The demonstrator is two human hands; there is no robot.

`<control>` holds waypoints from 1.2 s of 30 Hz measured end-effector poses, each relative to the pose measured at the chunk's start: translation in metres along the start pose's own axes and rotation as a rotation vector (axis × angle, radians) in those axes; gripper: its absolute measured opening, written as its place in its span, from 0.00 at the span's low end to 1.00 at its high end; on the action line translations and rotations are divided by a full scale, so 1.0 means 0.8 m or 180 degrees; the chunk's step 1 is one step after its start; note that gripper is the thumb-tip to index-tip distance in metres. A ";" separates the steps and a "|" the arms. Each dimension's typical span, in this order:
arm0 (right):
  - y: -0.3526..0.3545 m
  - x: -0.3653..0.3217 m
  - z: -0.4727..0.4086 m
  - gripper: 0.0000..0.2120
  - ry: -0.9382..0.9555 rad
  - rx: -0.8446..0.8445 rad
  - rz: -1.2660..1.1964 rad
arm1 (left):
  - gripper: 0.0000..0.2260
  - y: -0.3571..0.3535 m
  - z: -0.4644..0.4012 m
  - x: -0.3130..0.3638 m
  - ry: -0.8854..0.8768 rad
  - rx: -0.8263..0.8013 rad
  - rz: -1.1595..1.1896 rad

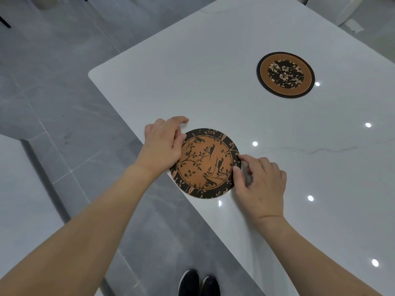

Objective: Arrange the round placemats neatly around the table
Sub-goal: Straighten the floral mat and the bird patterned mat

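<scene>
The person stands at the edge of the white table (213,82) with both bare arms stretched forward. The left hand (163,144) lies palm down over the left rim of the near placemat (206,163), its fingers loosely spread, the thumb resting on the mat's dark border. The right hand (259,182) is at the opposite rim, its thumb and forefinger touching the edge of the mat; whether they pinch it I cannot tell. The mat lies flat between the two hands, close to the table edge. It shows black birds and branches on orange. A second placemat (285,75), with a flower pattern, lies well beyond the right hand. No writing is readable. Black shoes (198,284) stand on the grey floor below.
</scene>
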State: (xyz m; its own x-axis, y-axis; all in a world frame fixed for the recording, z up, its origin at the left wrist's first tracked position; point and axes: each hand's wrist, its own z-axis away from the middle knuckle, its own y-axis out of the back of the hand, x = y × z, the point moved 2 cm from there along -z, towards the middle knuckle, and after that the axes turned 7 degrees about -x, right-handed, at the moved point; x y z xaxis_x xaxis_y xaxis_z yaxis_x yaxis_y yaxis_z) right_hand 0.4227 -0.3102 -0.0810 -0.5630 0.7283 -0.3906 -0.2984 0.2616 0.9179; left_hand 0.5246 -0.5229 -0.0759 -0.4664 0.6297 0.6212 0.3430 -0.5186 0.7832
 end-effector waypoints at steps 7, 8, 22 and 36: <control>-0.001 -0.002 0.001 0.16 0.0041 -0.0035 0.0044 | 0.11 0.003 0.000 -0.009 -0.0025 0.0075 -0.0005; -0.002 -0.002 0.001 0.16 0.0055 -0.0033 0.0050 | 0.10 0.003 0.000 -0.011 -0.0036 0.0091 -0.0011; -0.004 0.001 -0.001 0.16 0.0077 0.0016 0.0088 | 0.11 -0.003 0.000 -0.012 0.0005 0.0358 -0.0070; -0.004 -0.001 -0.003 0.16 0.0066 -0.0066 0.0213 | 0.09 -0.004 -0.001 -0.013 -0.0035 0.0431 -0.0216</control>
State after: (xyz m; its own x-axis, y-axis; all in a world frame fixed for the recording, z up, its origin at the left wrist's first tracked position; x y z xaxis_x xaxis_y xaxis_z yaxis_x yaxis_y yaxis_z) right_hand 0.4220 -0.3131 -0.0840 -0.5980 0.7305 -0.3299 -0.2753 0.1993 0.9405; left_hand 0.5279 -0.5279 -0.0847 -0.4836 0.6673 0.5664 0.4182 -0.3923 0.8193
